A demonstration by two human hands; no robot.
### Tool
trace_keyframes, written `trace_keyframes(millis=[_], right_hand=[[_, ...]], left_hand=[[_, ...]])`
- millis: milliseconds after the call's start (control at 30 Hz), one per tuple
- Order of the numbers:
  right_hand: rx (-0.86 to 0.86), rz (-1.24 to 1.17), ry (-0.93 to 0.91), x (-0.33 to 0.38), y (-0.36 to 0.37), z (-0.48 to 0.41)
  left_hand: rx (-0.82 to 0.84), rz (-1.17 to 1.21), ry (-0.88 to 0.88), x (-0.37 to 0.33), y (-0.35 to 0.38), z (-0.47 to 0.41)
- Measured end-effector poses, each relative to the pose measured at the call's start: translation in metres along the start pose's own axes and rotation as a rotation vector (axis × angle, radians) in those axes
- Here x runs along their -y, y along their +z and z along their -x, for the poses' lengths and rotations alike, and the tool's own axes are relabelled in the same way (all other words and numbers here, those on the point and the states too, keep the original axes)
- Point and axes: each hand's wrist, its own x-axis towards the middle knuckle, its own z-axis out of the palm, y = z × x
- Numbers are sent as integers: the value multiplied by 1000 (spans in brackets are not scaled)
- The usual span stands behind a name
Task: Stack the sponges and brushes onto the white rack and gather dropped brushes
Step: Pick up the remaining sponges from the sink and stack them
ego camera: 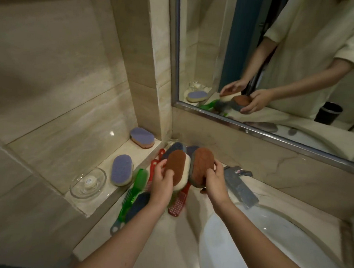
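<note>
Head-worn view looking down at a beige marble surface (166, 246) with a white sink (269, 241) at the lower right.

Far left of the sink, a clear glass dish (88, 183) sits on a raised marble ledge (136, 151). On the same ledge, closer to the sink, are a near purple-topped sponge (121, 170) just beside the dish and a far purple-topped sponge (142, 137) back in the wall corner.

Below the ledge, still left of the sink, a loose pile lies on the surface: green brushes (137, 185), a dark blue sponge (140, 203) and red brushes (177, 203). The arms and hands partly cover the pile.

Above the pile, the left hand (162, 181) has its grip closed on a cream-bodied brown sponge (177, 166), thumb on the brown face and fingers curled round its lower edge. Toward the sink, the right hand (215, 183) has its grip closed on a grey-bodied brown sponge (202, 164). The two sponges touch side by side, and more dark sponges (176, 147) show behind them.

Behind the sink's left rim lies a flat grey item (239, 186); what it is cannot be told. A mirror (278, 57) on the wall beyond the sink reflects the person's hands and sponges.
</note>
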Motion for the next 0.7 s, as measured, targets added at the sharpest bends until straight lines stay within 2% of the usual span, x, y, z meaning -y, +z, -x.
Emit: trace_keyframes(millis=[533, 700], right_hand=[[-156, -112, -141, 26, -197, 100], [-205, -142, -237, 31, -247, 128]], left_hand=[[250, 74, 106, -41, 150, 136], [329, 148, 139, -57, 186, 185]])
